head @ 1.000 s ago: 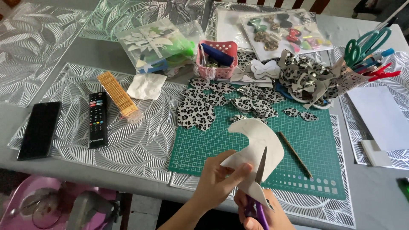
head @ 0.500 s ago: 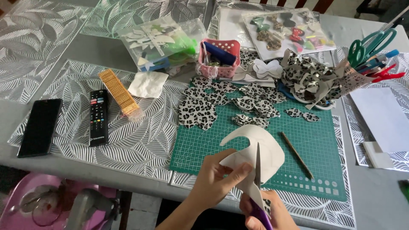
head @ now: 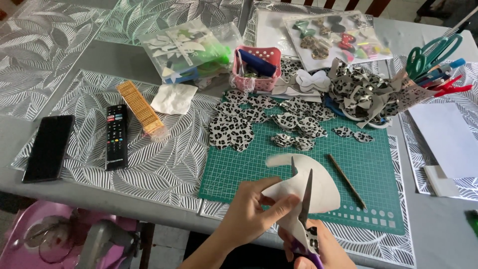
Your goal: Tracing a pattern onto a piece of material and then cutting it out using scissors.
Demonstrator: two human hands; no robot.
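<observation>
My left hand point(head: 254, 211) pinches a white curved sheet of material point(head: 318, 187) with a leopard print underside, held just above the green cutting mat point(head: 378, 164). My right hand point(head: 318, 249) grips purple-handled scissors point(head: 304, 204), whose blades point up into the sheet. Several cut leopard-print pieces point(head: 259, 119) lie on the mat's far side. A thin brown pencil point(head: 347, 181) rests on the mat to the right of the sheet.
A black remote point(head: 117, 135), a dark phone point(head: 49, 147) and an orange block point(head: 140, 108) lie at left. A pink basket point(head: 257, 67), plastic bags point(head: 191, 50), a scrap pile point(head: 363, 92) and a holder of scissors and pens point(head: 430, 65) stand at the back. White paper point(head: 445, 137) lies at right.
Both hands and the white sheet have shifted slightly, and the sheet has turned a little between the scissor blades. Nothing on the table has moved.
</observation>
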